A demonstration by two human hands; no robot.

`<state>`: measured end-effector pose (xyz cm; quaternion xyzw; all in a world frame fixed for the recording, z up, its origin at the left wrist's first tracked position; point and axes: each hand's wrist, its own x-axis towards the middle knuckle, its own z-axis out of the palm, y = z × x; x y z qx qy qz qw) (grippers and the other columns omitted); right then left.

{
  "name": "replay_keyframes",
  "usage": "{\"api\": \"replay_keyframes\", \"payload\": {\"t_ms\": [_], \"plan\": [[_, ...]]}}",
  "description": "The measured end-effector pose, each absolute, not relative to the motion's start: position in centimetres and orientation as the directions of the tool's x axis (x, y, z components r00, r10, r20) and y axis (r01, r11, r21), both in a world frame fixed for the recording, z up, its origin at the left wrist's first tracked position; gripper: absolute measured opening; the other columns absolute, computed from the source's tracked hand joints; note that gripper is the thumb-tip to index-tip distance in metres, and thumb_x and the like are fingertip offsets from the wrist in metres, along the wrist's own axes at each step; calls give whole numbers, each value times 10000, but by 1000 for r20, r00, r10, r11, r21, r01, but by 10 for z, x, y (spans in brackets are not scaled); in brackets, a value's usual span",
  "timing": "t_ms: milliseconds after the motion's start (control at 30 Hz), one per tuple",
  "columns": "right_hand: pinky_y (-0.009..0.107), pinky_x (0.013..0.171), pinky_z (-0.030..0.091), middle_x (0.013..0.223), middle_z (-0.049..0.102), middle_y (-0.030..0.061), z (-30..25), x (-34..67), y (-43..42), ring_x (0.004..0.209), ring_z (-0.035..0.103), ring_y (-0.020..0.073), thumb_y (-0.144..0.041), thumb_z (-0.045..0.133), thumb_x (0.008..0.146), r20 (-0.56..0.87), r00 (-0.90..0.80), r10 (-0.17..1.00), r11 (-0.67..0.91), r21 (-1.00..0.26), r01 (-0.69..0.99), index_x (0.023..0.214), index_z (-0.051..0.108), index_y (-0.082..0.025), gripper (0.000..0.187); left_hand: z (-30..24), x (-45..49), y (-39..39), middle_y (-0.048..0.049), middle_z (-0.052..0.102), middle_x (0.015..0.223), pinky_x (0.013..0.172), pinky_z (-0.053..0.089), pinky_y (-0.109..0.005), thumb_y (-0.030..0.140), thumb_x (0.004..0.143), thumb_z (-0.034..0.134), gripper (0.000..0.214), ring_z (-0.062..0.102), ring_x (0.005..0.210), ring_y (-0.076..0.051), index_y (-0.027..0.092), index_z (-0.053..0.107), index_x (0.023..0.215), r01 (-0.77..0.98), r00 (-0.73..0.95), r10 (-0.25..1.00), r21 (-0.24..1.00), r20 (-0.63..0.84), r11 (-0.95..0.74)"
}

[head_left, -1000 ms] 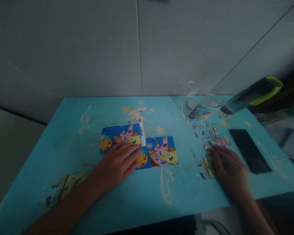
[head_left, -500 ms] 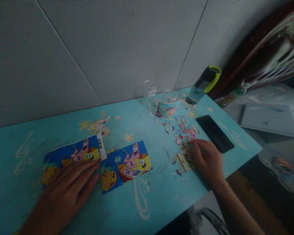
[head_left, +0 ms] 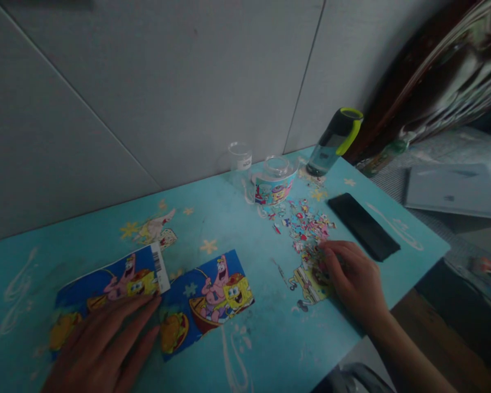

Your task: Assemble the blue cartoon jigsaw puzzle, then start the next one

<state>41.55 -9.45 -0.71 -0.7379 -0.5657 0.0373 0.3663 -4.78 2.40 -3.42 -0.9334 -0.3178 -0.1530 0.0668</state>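
Small pieces [head_left: 303, 237] lie just beyond the right hand [head_left: 354, 281], the nearer. Its curled grip's contents cannot be determined. The left hand [head_left: 104, 346] lies open.

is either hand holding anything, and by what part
The left hand lies over the left card's lower part, no grip visible. The right hand is at the pieces; whether it pinches one cannot be told.

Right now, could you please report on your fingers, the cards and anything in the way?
Left fingers over the barcoded card. Right fingers at the loose pieces, grip unclear. Second card alongside, picture visible. Black slab close by, seemingly not obstructing.
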Motion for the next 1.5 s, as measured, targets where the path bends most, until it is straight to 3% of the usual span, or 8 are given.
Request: {"api": "replay_keyframes", "payload": {"t_ms": [233, 433, 533, 867, 1033, 1233, 1400, 1500], "plan": [[417, 872, 529, 1031, 722, 78, -4, 416, -94, 963, 667, 257, -271, 568, 953, 350, 351, 868, -97, -575, 813, 984, 711, -232, 151, -25, -41, 13, -80, 532, 1451, 1067, 489, -535, 292, 922, 605, 643, 568, 1262, -325, 304, 370, 1520, 535, 812, 524, 31, 257, -844], [406, 864, 532, 1019, 724, 67, -7, 418, -96, 934, 675, 245, -309, 569, 952, 367, 339, 866, -98, -540, 836, 975, 709, -230, 162, -17, -23, 2, -51, 506, 1484, 1058, 535, -452, 237, 970, 508, 489, 535, 1316, -286, 247, 488, 1458, 443, 872, 436, 21, 221, -896], [421, 870, 528, 1022, 725, 74, -9, 420, -96, 910, 677, 250, -352, 570, 950, 389, 315, 866, -93, -494, 865, 980, 713, -220, 196, -11, -15, -3, -76, 476, 1508, 1091, 520, -435, 199, 975, 521, 473, 483, 1366, -277, 189, 497, 1447, 467, 863, 466, 46, 197, -883], [477, 986, 493, 1143, 715, 97, -15, 414, -92, 1044, 655, 277, -292, 597, 933, 497, 98, 862, 83, -329, 941, 1082, 718, -197, 214, -2, -8, -13, -86, 594, 1387, 1108, 519, -431, 118, 986, 513, 443, 539, 1316, -239, 180, 510, 1425, 444, 868, 448, 71, 212, -893], [535, 1118, 402, 1443, 566, 101, -10, 388, -88, 1320, 527, 308, -272, 530, 972, 431, -114, 895, 271, -323, 907, 1361, 596, -229, 397, 0, -6, -14, -102, 594, 1383, 1104, 518, -434, 82, 983, 486, 436, 536, 1318, -243, 165, 519, 1410, 397, 886, 406, 87, 224, -914], [546, 1223, 245, 1646, 253, 75, 9, 318, -71, 1507, 255, 290, -386, 479, 1011, 240, -421, 875, 481, -320, 816, 1588, 257, -257, 632, 1, 1, -14, -104, 611, 1360, 1049, 555, -404, 100, 1012, 422, 371, 568, 1276, -224, 142, 559, 1355, 342, 905, 347, 64, 245, -937], [553, 1233, 201, 1634, 284, 57, -3, 293, -63, 1512, 238, 274, -427, 468, 1019, 176, -484, 857, 515, -318, 796, 1575, 287, -292, 601, 6, -7, -2, -90, 600, 1362, 1103, 493, -453, 142, 1007, 487, 376, 531, 1305, -226, 194, 545, 1374, 390, 867, 408, 119, 287, -913], [552, 1238, 180, 1641, 270, 44, -9, 295, -63, 1516, 227, 272, -419, 463, 1021, 170, -489, 856, 517, -324, 793, 1576, 284, -308, 593, 11, -26, 15, -96, 583, 1364, 1122, 449, -474, 171, 1000, 508, 360, 518, 1302, -240, 186, 561, 1356, 582, 731, 572, 99, 372, -807]]}}
